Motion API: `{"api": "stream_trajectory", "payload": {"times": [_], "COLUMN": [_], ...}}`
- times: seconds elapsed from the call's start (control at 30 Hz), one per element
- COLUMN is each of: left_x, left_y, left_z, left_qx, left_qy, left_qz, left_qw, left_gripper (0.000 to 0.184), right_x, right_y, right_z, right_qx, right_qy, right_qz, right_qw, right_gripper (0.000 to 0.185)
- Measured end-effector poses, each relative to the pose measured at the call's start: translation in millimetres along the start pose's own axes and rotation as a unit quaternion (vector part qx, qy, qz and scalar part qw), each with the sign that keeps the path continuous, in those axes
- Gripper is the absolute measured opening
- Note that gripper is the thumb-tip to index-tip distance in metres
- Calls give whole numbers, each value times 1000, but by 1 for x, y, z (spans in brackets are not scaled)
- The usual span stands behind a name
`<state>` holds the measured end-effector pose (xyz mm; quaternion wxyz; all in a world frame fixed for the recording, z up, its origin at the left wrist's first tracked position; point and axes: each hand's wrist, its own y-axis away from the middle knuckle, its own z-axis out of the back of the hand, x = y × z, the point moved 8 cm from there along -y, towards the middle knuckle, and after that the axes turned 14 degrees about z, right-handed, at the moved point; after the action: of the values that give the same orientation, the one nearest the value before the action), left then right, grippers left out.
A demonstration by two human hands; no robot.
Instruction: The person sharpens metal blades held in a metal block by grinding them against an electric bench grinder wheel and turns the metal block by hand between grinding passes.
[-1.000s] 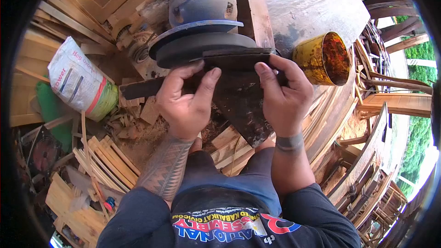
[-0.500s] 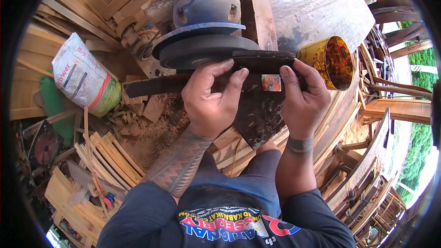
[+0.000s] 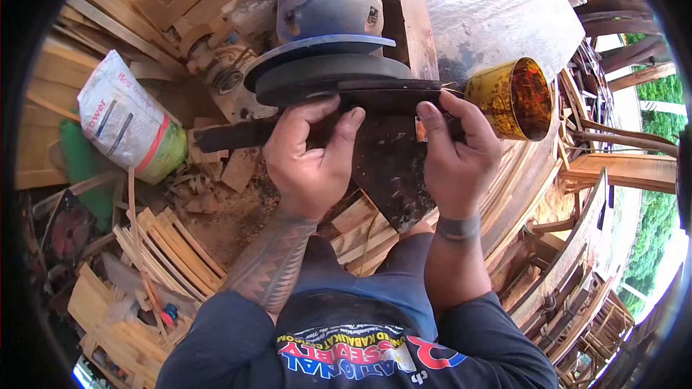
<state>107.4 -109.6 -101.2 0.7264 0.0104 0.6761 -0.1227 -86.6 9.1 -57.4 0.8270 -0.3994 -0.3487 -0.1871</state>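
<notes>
A flat dark metal blade (image 3: 389, 101) is held level in both hands, its far edge up against the grey grinding wheel (image 3: 288, 90). My left hand (image 3: 306, 162) pinches its left part between thumb and fingers, just below the wheel's rim. At the right end, my right hand (image 3: 461, 155) has the same blade between thumb and fingers. A few thin sparks show beyond that end. Behind the wheel are a blue guard disc (image 3: 317, 49) and the dusty blue motor (image 3: 328, 0). The fingertips under the blade are hidden.
A stained yellow can (image 3: 497, 97) stands right of my right hand. A dark bar (image 3: 234, 135) juts out at left, near a white sack (image 3: 122, 115). Wood strips (image 3: 173, 245) and offcuts lie at lower left. A grey board (image 3: 504, 21) is at upper right.
Both hands and the blade have shifted left along the grinding wheel. Thin sparks now show by the right end. The view has tilted slightly.
</notes>
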Motion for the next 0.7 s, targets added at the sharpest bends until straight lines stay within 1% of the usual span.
{"api": "stream_trajectory", "payload": {"times": [0.07,0.17,0.2,0.33,0.43,0.47,0.5,0.6,0.7], "left_x": [-8,0,7,4,6,9,10,-8,4], "left_y": [-3,-4,-4,-7,-8,-8,-9,-9,-10], "left_z": [10,20,23,33,38,39,40,43,47], "left_qx": [-12,-26,-28,-32,-34,-32,-29,-26,-24], "left_qy": [-34,-5,-2,-19,-23,-25,-28,-65,-8], "left_qz": [-16,2,18,-9,-7,-6,-4,-17,10], "left_qw": [999,1000,999,999,999,999,999,997,1000], "left_gripper": [26,26,26,26,25,25,25,25,24], "right_x": [6,14,18,30,38,38,37,38,44], "right_y": [1,1,0,0,0,1,2,4,2], "right_z": [-6,-14,-16,-25,-29,-30,-31,-36,-38], "right_qx": [17,8,12,25,35,24,24,23,26], "right_qy": [30,30,37,35,43,46,39,29,28], "right_qz": [12,62,67,87,71,110,106,101,109], "right_qw": [999,998,997,995,996,993,993,994,993], "right_gripper": [22,23,24,22,22,22,22,21,20]}}
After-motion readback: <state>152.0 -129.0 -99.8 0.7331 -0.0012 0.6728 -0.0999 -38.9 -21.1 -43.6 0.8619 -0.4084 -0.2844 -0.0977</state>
